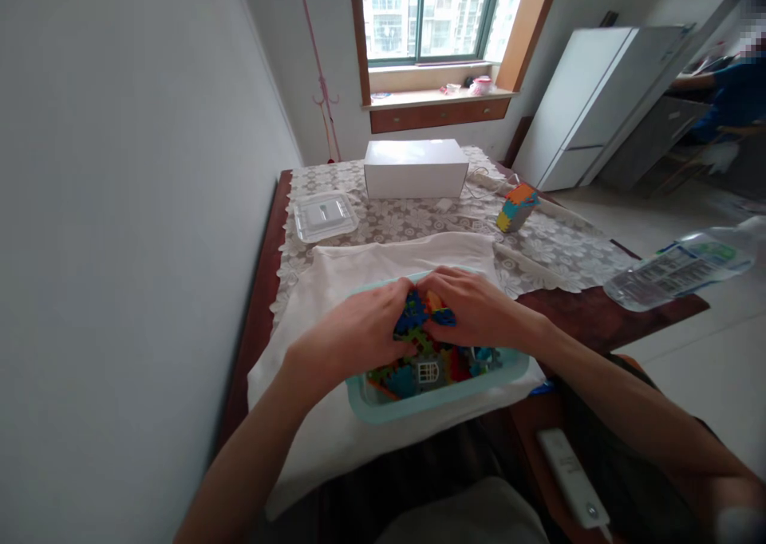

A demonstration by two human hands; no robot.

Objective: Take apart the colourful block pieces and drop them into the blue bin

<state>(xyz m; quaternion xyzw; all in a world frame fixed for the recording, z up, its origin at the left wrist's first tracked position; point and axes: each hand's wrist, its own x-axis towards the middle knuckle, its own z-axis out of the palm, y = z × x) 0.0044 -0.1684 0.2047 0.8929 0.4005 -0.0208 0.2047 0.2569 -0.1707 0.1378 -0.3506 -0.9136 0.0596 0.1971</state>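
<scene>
Head camera: I see my left hand (359,329) and right hand (472,309) closed together on blue interlocking pieces (419,314) just above a teal tub (383,404); loose pieces (428,367) under my fingers remain unjoined, one finished block (517,206) stands well beyond

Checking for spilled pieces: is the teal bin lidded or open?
Open: the teal bin has no lid, and colourful plastic pieces show inside it.
</scene>
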